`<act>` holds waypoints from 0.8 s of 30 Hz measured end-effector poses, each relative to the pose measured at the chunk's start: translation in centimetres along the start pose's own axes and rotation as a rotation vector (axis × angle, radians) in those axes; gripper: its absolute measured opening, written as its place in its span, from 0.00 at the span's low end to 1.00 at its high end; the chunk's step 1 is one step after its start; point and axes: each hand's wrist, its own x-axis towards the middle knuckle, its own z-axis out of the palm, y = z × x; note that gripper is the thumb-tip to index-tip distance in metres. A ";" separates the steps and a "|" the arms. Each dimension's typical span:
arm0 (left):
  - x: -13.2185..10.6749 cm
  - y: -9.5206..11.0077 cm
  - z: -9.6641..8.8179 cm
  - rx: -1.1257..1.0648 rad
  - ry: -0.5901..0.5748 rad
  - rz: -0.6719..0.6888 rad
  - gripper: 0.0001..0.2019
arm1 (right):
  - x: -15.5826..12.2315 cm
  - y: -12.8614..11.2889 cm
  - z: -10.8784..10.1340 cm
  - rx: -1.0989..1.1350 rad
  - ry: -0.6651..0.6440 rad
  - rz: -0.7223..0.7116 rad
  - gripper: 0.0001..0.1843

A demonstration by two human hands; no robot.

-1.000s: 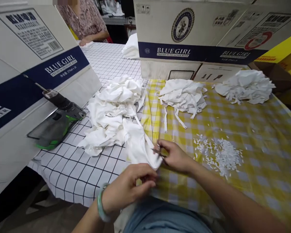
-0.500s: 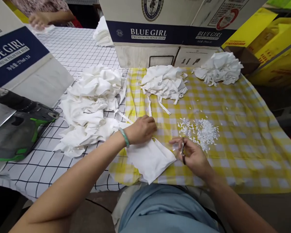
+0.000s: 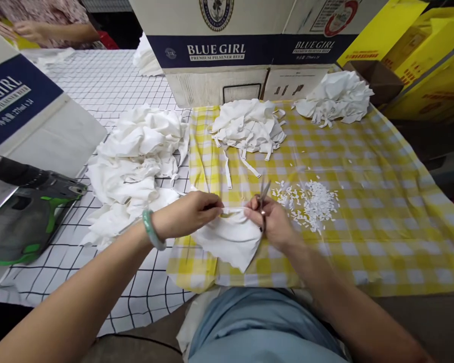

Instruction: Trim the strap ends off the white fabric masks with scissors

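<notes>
A: What has just changed?

B: The right hand. Half a second ago it was apart from the white cloth piece; now its thumb and fingertips pinch the upper edge, with the scissors tucked in the same grasp (blades pointing away from the person).

A: And the left hand?

B: Nearly closed, thumb against curled fingers, nipping the other end of that edge. The grip itself is partly hidden.

A: So what does that mean for the work?

B: The edge runs between two pinches, so I judge it is under control, and the blades seem clear of it.

A: Where does the piece lie?

B: Low on the yellow checked cloth, right of the crumpled white pile, left of the small white scraps.
</notes>
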 end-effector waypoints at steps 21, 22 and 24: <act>-3.2 -0.3 5.5 -0.629 0.222 -0.072 0.15 | 1.5 -1.9 -0.1 0.035 -0.099 0.048 0.23; -3.4 -0.1 5.3 -0.649 0.138 -0.099 0.16 | 1.7 -2.2 -0.2 0.048 -0.115 0.044 0.22; -3.6 0.6 5.2 -0.597 0.126 -0.059 0.16 | 2.0 -2.3 0.1 0.097 -0.155 0.060 0.21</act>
